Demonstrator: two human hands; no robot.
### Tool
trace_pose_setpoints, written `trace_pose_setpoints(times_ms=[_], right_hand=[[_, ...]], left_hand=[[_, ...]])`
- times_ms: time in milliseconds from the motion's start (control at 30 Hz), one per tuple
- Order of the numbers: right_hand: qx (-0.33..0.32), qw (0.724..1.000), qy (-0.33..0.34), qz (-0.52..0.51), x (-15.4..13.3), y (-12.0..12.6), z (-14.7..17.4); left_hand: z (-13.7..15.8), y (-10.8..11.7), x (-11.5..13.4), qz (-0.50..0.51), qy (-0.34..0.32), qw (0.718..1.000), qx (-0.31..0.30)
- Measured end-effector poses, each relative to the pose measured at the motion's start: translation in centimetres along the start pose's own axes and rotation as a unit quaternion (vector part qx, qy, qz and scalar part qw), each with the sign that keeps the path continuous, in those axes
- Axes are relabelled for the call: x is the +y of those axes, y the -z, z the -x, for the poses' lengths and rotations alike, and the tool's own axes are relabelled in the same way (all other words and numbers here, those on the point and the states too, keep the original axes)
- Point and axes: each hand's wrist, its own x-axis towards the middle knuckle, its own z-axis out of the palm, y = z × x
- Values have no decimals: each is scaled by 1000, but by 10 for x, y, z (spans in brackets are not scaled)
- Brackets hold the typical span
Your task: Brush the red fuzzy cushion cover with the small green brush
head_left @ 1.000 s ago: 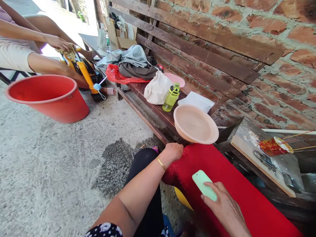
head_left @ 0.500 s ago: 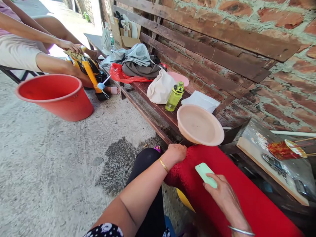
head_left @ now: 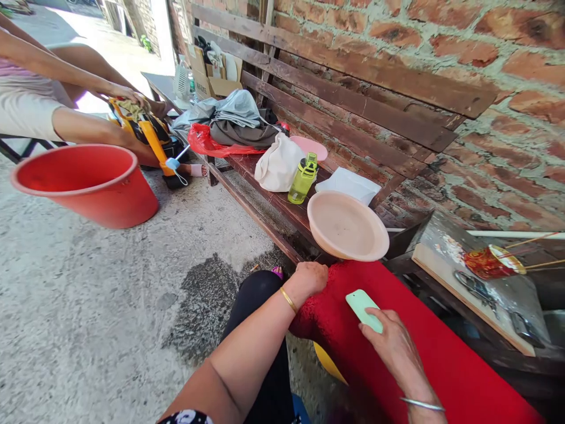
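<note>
Red cloth [head_left: 445, 335] stretches along the near side of the pale pink basin [head_left: 348, 227], its far end close by the basin. Well to the left of the basin, on the ground, stands a red bucket [head_left: 112, 200]. Beyond the basin sits a white bag [head_left: 279, 164]. On the basin's near side, the left hand [head_left: 311, 279] is curled closed at the cloth's edge; whether it grips fabric is hidden. Further from the basin, the right hand [head_left: 391, 335], partly closed, pinches a green block [head_left: 364, 311] over the cloth.
</note>
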Motion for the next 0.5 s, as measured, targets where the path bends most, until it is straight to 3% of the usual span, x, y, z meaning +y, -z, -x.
trace_pose_setpoints(times_ms=[200,267,333,500], right_hand=[[-29,997,62,-28,-68,-14,1],[-45,997,57,-26,-71,-14,5],[-53,998,36,-22,-52,-9,16],[-65,995,-74,11,44,17,61]], left_hand=[[-2,-4,1,-24,-19,999,21],[-4,-5,1,-33,-19,999,12],[-5,-5,2,-40,-16,999,-3],[-4,-4,8,-48,-27,998,3]])
